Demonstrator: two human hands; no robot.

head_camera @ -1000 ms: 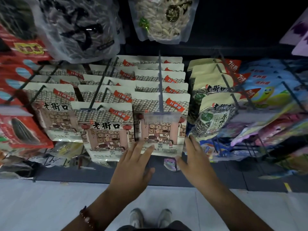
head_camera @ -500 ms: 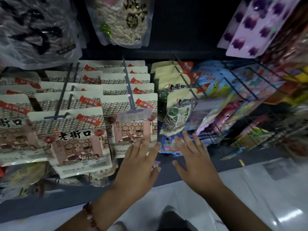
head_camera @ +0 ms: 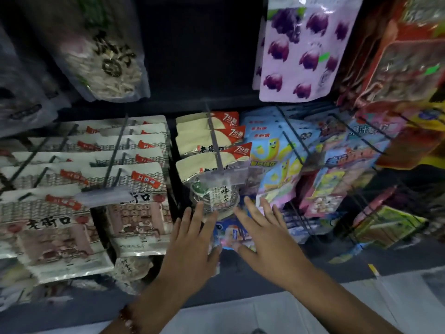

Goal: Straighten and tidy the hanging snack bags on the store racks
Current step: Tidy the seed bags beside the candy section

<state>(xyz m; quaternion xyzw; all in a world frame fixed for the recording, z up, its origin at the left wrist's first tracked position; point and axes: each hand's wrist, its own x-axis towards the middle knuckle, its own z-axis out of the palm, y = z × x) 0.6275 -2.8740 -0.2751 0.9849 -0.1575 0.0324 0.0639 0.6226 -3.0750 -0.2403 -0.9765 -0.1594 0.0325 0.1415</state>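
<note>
A row of cream snack bags with red corner tags (head_camera: 212, 150) hangs on a peg at the centre; the front bag (head_camera: 214, 191) has a clear window showing seeds. My left hand (head_camera: 192, 244) reaches toward its lower left edge, fingers spread, holding nothing. My right hand (head_camera: 262, 235) is flat and open just below and right of that bag, over a blue bag (head_camera: 231, 235) on the row beneath. To the left hang white and brown bags with black characters (head_camera: 137, 210).
Blue cartoon bags (head_camera: 272, 153) and colourful packets (head_camera: 337, 169) hang on wire pegs to the right. Above hang a purple fruit bag (head_camera: 301, 49) and clear seed bags (head_camera: 108, 59). A clear price tag (head_camera: 224, 175) sits on the centre peg's tip. Pale floor lies below.
The view and both hands have shifted right, from the white and brown bags to the cream bags with red tags. Both hands stay open and holding nothing.
</note>
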